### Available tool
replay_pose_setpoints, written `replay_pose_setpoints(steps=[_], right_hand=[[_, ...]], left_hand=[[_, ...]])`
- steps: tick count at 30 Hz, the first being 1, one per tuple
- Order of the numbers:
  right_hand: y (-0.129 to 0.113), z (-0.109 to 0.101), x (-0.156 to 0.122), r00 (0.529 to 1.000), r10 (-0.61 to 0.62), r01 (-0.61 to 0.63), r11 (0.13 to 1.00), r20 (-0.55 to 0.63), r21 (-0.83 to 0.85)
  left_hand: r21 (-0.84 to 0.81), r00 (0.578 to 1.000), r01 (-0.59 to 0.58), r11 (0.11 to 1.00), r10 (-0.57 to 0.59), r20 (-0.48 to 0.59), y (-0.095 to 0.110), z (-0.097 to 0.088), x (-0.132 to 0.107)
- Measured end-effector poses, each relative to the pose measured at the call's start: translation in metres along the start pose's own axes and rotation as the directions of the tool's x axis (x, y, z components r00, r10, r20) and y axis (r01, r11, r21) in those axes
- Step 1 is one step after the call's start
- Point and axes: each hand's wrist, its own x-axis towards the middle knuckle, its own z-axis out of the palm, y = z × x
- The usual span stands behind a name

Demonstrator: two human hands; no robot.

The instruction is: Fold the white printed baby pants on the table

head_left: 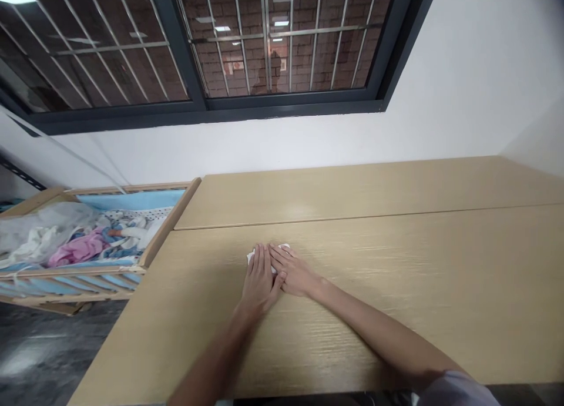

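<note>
Both of my hands lie flat side by side on a light wooden table (pixel 396 277), fingers stretched out and together. My left hand (pixel 259 279) and my right hand (pixel 294 272) press down on a small white folded cloth (pixel 252 255). Only the cloth's corners show past my fingertips; most of it is hidden under my palms. My thumbs touch each other at the middle.
A wooden cot (pixel 158 230) with blue lining stands against the table's left end, filled with a heap of pink, white and patterned clothes (pixel 83 241). Behind the table are a white wall and a barred window (pixel 211 47). Dark floor lies at the lower left.
</note>
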Motion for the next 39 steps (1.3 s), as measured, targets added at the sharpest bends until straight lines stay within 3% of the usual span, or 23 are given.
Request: replay_pose_setpoints(steps=[4, 11, 16, 19, 23, 26, 30, 34, 37, 39], right_hand=[[-0.001, -0.003, -0.002, 1.0, -0.002, 0.002, 1.0, 0.021, -0.021], [0.006, 0.0, -0.022, 0.996, 0.059, -0.063, 0.997, -0.071, -0.053], [0.01, -0.002, -0.033, 0.989, 0.121, -0.123, 0.992, -0.081, -0.011], [0.01, -0.009, -0.033, 0.996, 0.07, -0.07, 0.998, -0.056, -0.002], [0.013, -0.019, -0.033, 1.0, 0.021, -0.021, 0.999, -0.008, 0.037], [0.016, -0.025, -0.031, 0.999, 0.034, -0.036, 0.996, 0.016, 0.077], [0.019, -0.024, -0.024, 0.996, 0.086, -0.088, 0.987, 0.023, 0.138], [0.023, -0.021, -0.011, 0.989, 0.134, -0.118, 0.972, -0.064, 0.203], [0.025, -0.039, 0.001, 0.977, 0.165, -0.111, 0.933, -0.132, 0.343], [0.027, -0.062, 0.01, 0.969, 0.204, -0.102, 0.845, -0.14, 0.526]], left_hand=[[0.031, 1.0, 0.01, 0.999, -0.01, -0.001, 0.0, 0.001, -0.002], [0.097, 0.998, 0.029, 0.995, -0.024, -0.053, -0.003, 0.007, -0.005], [0.079, 0.999, 0.024, 0.997, -0.021, -0.032, -0.002, 0.008, -0.005], [0.014, 0.999, -0.035, 0.999, 0.035, -0.013, -0.006, -0.003, -0.004], [-0.12, 0.98, -0.194, 0.974, 0.196, 0.011, -0.025, -0.027, -0.001], [-0.172, 0.974, -0.217, 0.961, 0.224, 0.025, -0.041, -0.038, 0.0], [-0.169, 0.981, -0.167, 0.971, 0.181, 0.069, -0.05, -0.038, 0.001], [-0.18, 0.992, -0.11, 0.978, 0.119, 0.042, -0.046, -0.043, 0.009], [-0.237, 0.998, 0.067, 0.969, -0.067, 0.01, -0.037, -0.058, 0.018], [-0.274, 0.987, 0.155, 0.949, -0.162, -0.004, -0.028, -0.071, 0.02]])
